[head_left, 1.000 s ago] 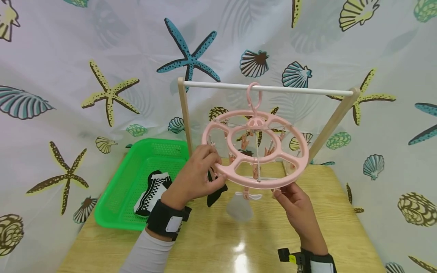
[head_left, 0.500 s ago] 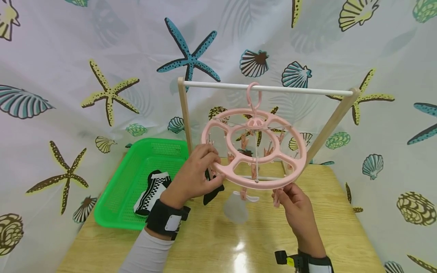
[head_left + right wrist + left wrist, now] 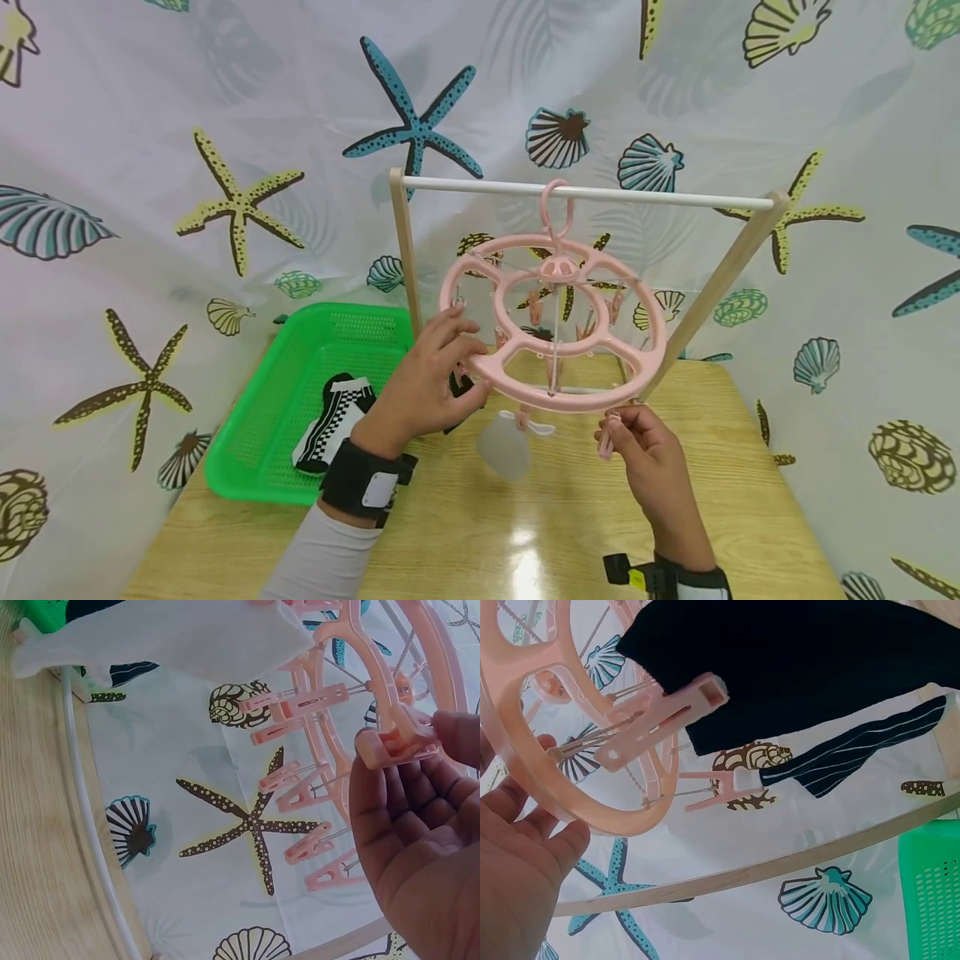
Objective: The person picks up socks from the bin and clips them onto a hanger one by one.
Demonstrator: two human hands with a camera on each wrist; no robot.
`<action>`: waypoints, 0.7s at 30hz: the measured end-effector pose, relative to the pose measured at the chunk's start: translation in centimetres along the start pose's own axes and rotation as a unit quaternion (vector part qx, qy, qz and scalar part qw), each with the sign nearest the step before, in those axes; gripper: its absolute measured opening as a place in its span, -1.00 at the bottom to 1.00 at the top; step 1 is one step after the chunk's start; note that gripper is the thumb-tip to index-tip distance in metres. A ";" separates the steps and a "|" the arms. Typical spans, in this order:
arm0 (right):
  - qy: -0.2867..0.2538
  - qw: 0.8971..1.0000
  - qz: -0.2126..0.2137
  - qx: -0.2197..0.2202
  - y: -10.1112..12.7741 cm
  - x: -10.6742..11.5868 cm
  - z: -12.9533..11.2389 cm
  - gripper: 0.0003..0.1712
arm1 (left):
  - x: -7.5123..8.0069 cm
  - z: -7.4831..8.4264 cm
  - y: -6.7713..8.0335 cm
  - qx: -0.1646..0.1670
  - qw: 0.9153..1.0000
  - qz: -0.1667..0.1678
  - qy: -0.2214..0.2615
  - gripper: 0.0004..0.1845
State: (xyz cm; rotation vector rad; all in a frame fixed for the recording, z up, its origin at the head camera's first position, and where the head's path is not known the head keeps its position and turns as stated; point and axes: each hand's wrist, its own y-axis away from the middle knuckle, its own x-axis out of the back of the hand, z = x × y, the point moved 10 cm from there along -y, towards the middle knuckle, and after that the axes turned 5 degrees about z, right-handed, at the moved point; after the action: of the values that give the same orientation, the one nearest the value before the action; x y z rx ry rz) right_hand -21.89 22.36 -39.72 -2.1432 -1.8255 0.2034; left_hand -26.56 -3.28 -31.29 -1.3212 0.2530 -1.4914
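Since the earlier frame the round pink hanger point(image 3: 553, 325) has tilted and swung slightly leftward on the white rail point(image 3: 585, 194), left hand point(image 3: 431, 383) gripping its rim beside the green basket point(image 3: 300, 400); the left wrist view shows a black sock point(image 3: 795, 667) clipped; the right wrist view shows the right hand point(image 3: 420, 847) pinching a pink clip point(image 3: 394, 742).

wooden table point(image 3: 465, 533) bears green basket point(image 3: 247, 433), wooden rack point(image 3: 408, 250).

Head view down over table; wrist views close beneath shared pink hanger point(image 3: 555, 325).
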 end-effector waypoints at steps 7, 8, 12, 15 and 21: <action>-0.007 1.000 -0.017 0.024 0.0 -0.6 -0.3 -0.83 | 0.0 -0.2 0.1 0.008 1.000 0.000 0.006 -0.54; -0.009 0.999 -0.020 0.028 0.0 -0.6 -0.3 -0.83 | 0.0 -0.2 0.2 0.011 1.000 0.001 0.007 -0.50; -0.011 0.999 -0.026 0.030 0.0 -0.8 -0.4 -0.82 | 0.3 -0.7 1.0 0.033 0.999 0.021 0.017 -0.43; -0.005 1.000 -0.021 0.020 0.0 -0.9 -0.2 -0.82 | 0.9 -1.6 2.2 0.064 0.996 0.054 0.029 -0.50; -0.021 0.999 -0.024 0.026 0.0 -1.2 -0.3 -0.84 | 2.6 -5.6 5.1 0.194 0.973 0.124 0.025 -0.70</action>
State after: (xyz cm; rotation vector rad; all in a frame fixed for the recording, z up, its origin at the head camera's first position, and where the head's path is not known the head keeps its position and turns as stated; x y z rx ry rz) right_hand -22.02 21.16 -39.55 -2.0716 -1.8712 0.2829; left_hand -27.75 -9.99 -35.56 -0.9057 0.1424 -1.2830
